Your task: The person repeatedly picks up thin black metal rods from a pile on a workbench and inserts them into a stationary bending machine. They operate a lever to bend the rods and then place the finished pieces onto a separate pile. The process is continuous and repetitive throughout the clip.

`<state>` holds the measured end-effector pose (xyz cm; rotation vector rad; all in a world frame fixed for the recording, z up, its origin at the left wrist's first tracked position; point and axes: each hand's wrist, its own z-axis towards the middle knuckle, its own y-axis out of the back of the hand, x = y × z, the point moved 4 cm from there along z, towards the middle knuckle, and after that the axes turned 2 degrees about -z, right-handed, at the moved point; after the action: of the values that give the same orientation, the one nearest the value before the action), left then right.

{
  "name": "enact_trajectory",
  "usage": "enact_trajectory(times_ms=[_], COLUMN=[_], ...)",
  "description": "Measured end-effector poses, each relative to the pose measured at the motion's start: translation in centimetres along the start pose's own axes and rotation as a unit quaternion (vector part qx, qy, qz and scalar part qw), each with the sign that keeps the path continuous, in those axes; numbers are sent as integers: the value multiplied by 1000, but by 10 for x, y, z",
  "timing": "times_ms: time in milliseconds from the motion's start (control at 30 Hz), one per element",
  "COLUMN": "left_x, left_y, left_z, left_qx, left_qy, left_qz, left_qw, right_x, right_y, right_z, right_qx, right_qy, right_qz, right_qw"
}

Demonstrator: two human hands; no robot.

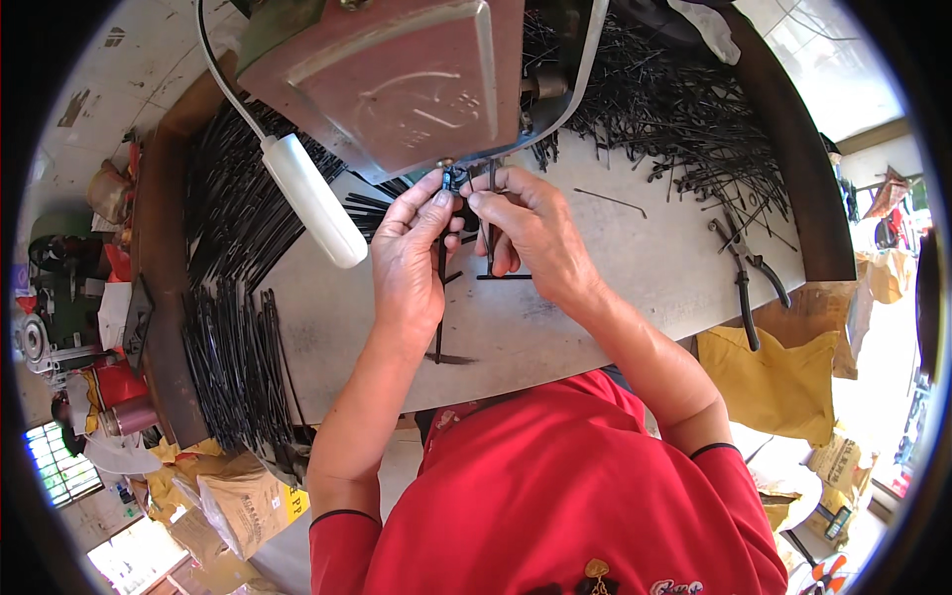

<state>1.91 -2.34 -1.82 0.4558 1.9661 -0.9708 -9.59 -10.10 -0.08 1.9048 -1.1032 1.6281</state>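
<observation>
My left hand (pixel 412 253) and my right hand (pixel 531 233) meet under the front of a reddish-brown metal machine (pixel 397 74). Their fingertips pinch a small dark metal piece (pixel 456 178) right at the machine's lower edge. A thin black rod (pixel 439 297) hangs down from my left hand, and another short black rod (pixel 491 233) runs down between my right hand's fingers. Both hands are closed on these parts. Part of the small piece is hidden by my fingers.
A white handle (pixel 312 198) on a bent bar sticks out left of my hands. Heaps of thin black rods lie at the left (pixel 233 327) and far right (pixel 674 109) of the grey worktable (pixel 635 268). Black pliers (pixel 746 283) lie at the right. Sacks and bags sit on the floor.
</observation>
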Motion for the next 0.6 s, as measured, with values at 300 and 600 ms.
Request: enact_trajectory(times_ms=[300,600], left_x=[0,-15], left_y=[-5,-5], left_z=[0,9], left_qx=[12,50], left_qy=[-28,-1], left_qz=[5,64], left_qw=[1000,997], right_x=[3,5], right_y=[-4,-2], right_z=[0,10], right_qx=[-6,-26], right_qy=[11,103], right_qz=[-17,-251], right_qw=[1000,962])
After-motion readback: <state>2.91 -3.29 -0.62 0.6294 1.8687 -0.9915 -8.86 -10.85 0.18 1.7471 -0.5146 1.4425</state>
